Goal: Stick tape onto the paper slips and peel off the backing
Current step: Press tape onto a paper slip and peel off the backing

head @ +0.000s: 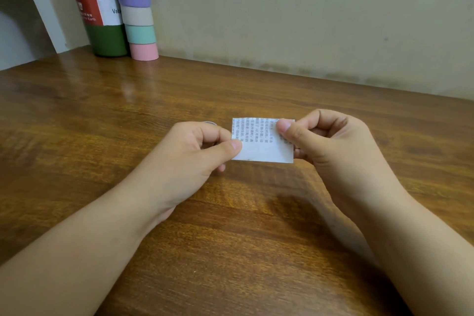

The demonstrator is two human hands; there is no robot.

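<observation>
Both hands, L (197, 151) & R (325, 146), pinch paper slip (259, 146) btwn them.

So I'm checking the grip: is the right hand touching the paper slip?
Touching. The head view shows the right hand pinching the slip's right edge, thumb on its printed face.

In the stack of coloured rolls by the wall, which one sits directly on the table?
The pink roll: it is the lowest of the stack, resting on the wooden table, with the teal roll on top of it and the green bottle beside it.
</observation>
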